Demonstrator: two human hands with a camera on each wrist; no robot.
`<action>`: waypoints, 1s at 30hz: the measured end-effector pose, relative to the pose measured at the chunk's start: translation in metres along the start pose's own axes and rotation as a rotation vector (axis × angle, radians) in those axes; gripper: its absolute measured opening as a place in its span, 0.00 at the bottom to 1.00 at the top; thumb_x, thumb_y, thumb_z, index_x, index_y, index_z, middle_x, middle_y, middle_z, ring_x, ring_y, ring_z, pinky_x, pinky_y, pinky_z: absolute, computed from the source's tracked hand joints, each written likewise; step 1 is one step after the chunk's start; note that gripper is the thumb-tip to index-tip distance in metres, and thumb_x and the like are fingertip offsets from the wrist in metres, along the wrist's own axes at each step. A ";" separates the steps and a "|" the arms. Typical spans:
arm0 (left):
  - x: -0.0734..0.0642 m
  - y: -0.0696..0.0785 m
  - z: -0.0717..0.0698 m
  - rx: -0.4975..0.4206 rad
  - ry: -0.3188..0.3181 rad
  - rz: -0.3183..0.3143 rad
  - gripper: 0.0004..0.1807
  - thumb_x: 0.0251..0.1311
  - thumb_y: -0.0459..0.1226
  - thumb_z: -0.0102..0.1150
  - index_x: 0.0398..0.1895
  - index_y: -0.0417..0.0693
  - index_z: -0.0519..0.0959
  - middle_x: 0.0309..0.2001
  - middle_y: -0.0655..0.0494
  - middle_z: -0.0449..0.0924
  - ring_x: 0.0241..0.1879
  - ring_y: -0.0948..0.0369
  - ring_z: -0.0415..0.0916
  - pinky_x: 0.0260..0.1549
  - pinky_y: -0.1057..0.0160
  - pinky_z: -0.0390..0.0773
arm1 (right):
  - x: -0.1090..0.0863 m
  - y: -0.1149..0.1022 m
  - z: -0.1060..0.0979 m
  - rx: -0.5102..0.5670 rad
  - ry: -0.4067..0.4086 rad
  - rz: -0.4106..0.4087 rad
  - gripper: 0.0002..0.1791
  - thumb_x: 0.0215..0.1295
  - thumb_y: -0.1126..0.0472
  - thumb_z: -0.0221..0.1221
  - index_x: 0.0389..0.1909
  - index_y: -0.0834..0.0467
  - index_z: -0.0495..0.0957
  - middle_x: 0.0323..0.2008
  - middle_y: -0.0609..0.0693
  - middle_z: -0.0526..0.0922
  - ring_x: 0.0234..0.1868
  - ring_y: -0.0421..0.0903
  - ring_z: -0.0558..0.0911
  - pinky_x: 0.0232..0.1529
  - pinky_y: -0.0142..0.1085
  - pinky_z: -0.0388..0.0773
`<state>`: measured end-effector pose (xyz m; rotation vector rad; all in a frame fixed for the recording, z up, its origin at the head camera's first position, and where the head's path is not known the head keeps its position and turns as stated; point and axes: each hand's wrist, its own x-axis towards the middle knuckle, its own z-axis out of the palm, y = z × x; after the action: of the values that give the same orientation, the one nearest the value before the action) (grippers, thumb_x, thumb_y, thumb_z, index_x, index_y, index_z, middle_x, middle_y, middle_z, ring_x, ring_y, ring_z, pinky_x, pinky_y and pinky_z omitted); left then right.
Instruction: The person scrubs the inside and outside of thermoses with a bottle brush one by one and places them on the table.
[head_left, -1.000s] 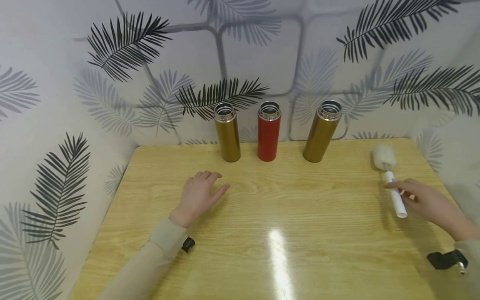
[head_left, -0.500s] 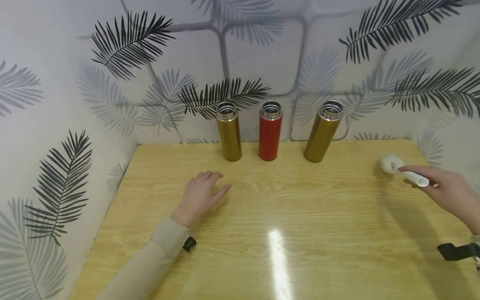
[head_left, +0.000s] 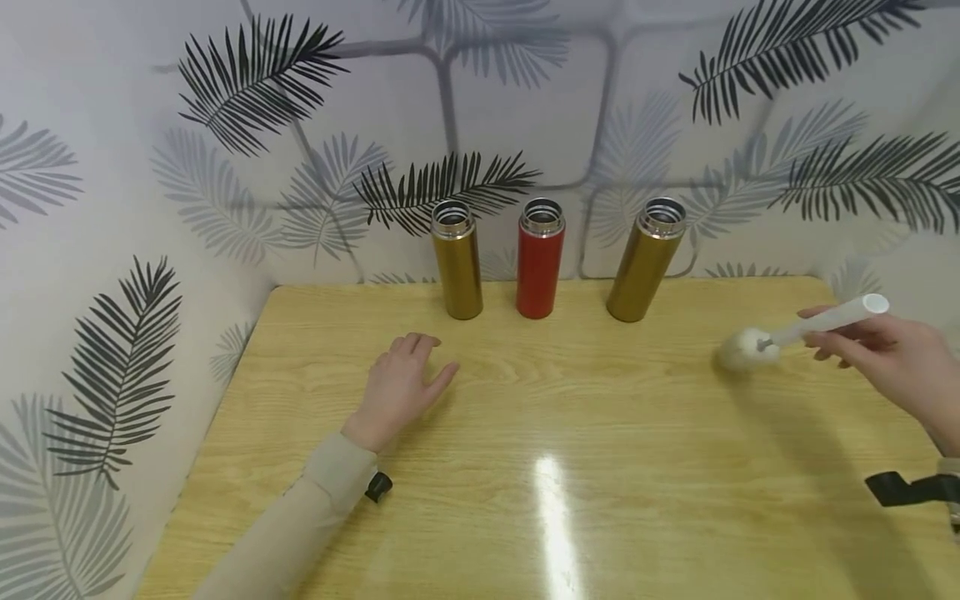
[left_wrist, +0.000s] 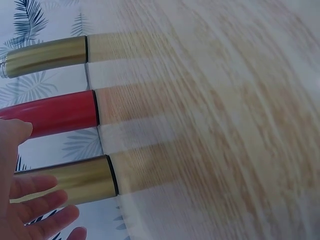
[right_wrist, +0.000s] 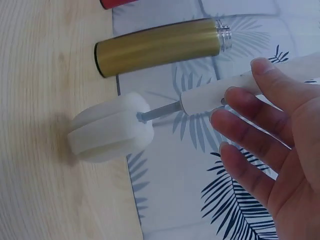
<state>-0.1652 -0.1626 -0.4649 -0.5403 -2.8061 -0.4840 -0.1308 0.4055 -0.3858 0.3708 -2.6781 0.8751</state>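
Note:
My right hand [head_left: 892, 358] holds a sponge bottle brush by its white handle [right_wrist: 220, 92], pinched between thumb and fingers. The brush's cream sponge head [right_wrist: 112, 127] points left and down, low over the table. In the head view the handle's hollow end tips up to the right. My left hand [head_left: 397, 387] rests low over the table at left with fingers loosely spread, holding nothing. Ahead of it stand a gold thermos flask [head_left: 459, 271], a red thermos flask [head_left: 538, 271] and another gold thermos flask [head_left: 643, 271], all upright with their mouths uncapped.
The wooden table [head_left: 480, 500] meets a leaf-patterned wall [head_left: 517, 108] just behind the flasks. More of the same patterned covering rises along the left side. A black wrist strap [head_left: 911, 489] shows below the right hand.
My right hand has lifted and turned the brush: its sponge head has swung from pointing away to pointing left, while the handle end has risen to the right. The left hand stays in place.

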 end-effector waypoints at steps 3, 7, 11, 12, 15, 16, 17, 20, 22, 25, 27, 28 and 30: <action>0.000 -0.001 0.000 0.004 0.014 0.007 0.26 0.72 0.53 0.61 0.55 0.39 0.81 0.53 0.42 0.83 0.50 0.45 0.81 0.42 0.44 0.84 | 0.003 -0.006 0.002 0.042 -0.024 0.064 0.14 0.75 0.67 0.61 0.57 0.67 0.82 0.37 0.20 0.78 0.31 0.24 0.77 0.27 0.20 0.72; 0.001 -0.001 0.000 0.011 0.001 0.006 0.26 0.73 0.54 0.60 0.55 0.40 0.82 0.53 0.42 0.83 0.51 0.45 0.81 0.43 0.43 0.84 | 0.008 -0.015 0.007 0.035 -0.043 0.101 0.15 0.75 0.64 0.62 0.58 0.64 0.82 0.42 0.16 0.75 0.35 0.19 0.75 0.31 0.16 0.70; 0.000 0.000 -0.002 0.011 -0.015 -0.008 0.26 0.73 0.54 0.60 0.56 0.40 0.82 0.55 0.42 0.83 0.53 0.44 0.81 0.46 0.42 0.83 | 0.015 -0.026 0.010 0.006 -0.075 0.130 0.16 0.74 0.56 0.65 0.57 0.59 0.84 0.45 0.14 0.73 0.40 0.14 0.72 0.36 0.14 0.65; 0.000 0.000 -0.003 0.010 -0.017 -0.009 0.25 0.73 0.53 0.60 0.56 0.40 0.82 0.55 0.42 0.83 0.53 0.44 0.81 0.46 0.42 0.83 | 0.017 -0.028 0.010 0.001 -0.086 0.137 0.17 0.73 0.55 0.65 0.57 0.57 0.85 0.44 0.14 0.73 0.41 0.14 0.71 0.36 0.15 0.64; -0.001 0.000 -0.004 0.009 -0.010 -0.009 0.25 0.73 0.53 0.60 0.56 0.40 0.82 0.54 0.41 0.83 0.52 0.44 0.81 0.45 0.42 0.83 | 0.022 -0.036 0.013 0.019 -0.114 0.160 0.18 0.74 0.51 0.65 0.59 0.54 0.84 0.44 0.15 0.75 0.43 0.15 0.72 0.38 0.16 0.65; 0.000 -0.001 -0.004 0.008 -0.007 -0.010 0.25 0.73 0.53 0.60 0.56 0.39 0.82 0.54 0.41 0.83 0.52 0.43 0.81 0.45 0.42 0.83 | 0.024 -0.038 0.014 0.033 -0.118 0.160 0.18 0.74 0.51 0.64 0.59 0.54 0.84 0.45 0.16 0.75 0.43 0.16 0.73 0.38 0.16 0.66; 0.000 -0.001 -0.004 0.007 -0.008 -0.013 0.25 0.73 0.53 0.60 0.56 0.39 0.82 0.54 0.41 0.83 0.52 0.43 0.81 0.45 0.41 0.83 | 0.026 -0.040 0.016 0.048 -0.121 0.160 0.18 0.74 0.52 0.64 0.60 0.55 0.84 0.45 0.16 0.76 0.43 0.16 0.73 0.39 0.16 0.66; 0.001 -0.002 -0.003 -0.007 -0.017 -0.027 0.26 0.73 0.53 0.60 0.57 0.40 0.81 0.55 0.41 0.83 0.53 0.43 0.81 0.46 0.41 0.83 | 0.031 -0.044 0.021 0.097 -0.110 0.146 0.17 0.74 0.54 0.65 0.59 0.55 0.84 0.45 0.18 0.78 0.44 0.16 0.76 0.39 0.16 0.69; 0.001 -0.003 -0.001 -0.013 -0.021 -0.034 0.27 0.73 0.53 0.60 0.60 0.40 0.80 0.56 0.41 0.82 0.53 0.43 0.81 0.46 0.41 0.83 | 0.033 -0.046 0.026 0.144 -0.103 0.126 0.16 0.73 0.58 0.65 0.58 0.57 0.84 0.45 0.20 0.80 0.44 0.17 0.79 0.39 0.15 0.71; 0.002 -0.004 0.000 -0.025 -0.020 -0.038 0.30 0.72 0.53 0.61 0.63 0.38 0.77 0.56 0.39 0.82 0.53 0.42 0.81 0.45 0.40 0.83 | 0.036 -0.052 0.031 0.166 -0.091 0.084 0.15 0.72 0.61 0.66 0.56 0.57 0.84 0.43 0.22 0.82 0.42 0.19 0.81 0.39 0.15 0.73; 0.004 -0.005 0.001 -0.031 -0.015 -0.040 0.31 0.72 0.53 0.61 0.65 0.37 0.76 0.56 0.38 0.81 0.53 0.41 0.81 0.45 0.40 0.83 | 0.037 -0.056 0.035 0.179 -0.078 0.059 0.15 0.71 0.63 0.67 0.57 0.57 0.84 0.42 0.24 0.83 0.42 0.20 0.81 0.39 0.15 0.73; 0.005 -0.006 0.001 -0.036 -0.016 -0.045 0.32 0.72 0.54 0.61 0.65 0.37 0.76 0.56 0.38 0.81 0.53 0.41 0.80 0.45 0.40 0.83 | 0.038 -0.059 0.037 0.179 -0.070 0.046 0.15 0.70 0.63 0.67 0.56 0.57 0.84 0.42 0.24 0.83 0.41 0.21 0.81 0.40 0.15 0.73; 0.007 -0.008 0.001 -0.045 -0.019 -0.067 0.32 0.72 0.54 0.60 0.66 0.37 0.75 0.57 0.37 0.80 0.54 0.41 0.80 0.47 0.40 0.82 | 0.039 -0.065 0.041 0.193 -0.052 0.011 0.16 0.69 0.66 0.68 0.57 0.56 0.84 0.42 0.26 0.84 0.42 0.22 0.82 0.41 0.15 0.73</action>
<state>-0.1753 -0.1675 -0.4656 -0.4632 -2.8458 -0.5594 -0.1537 0.3239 -0.3691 0.4273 -2.6517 1.1472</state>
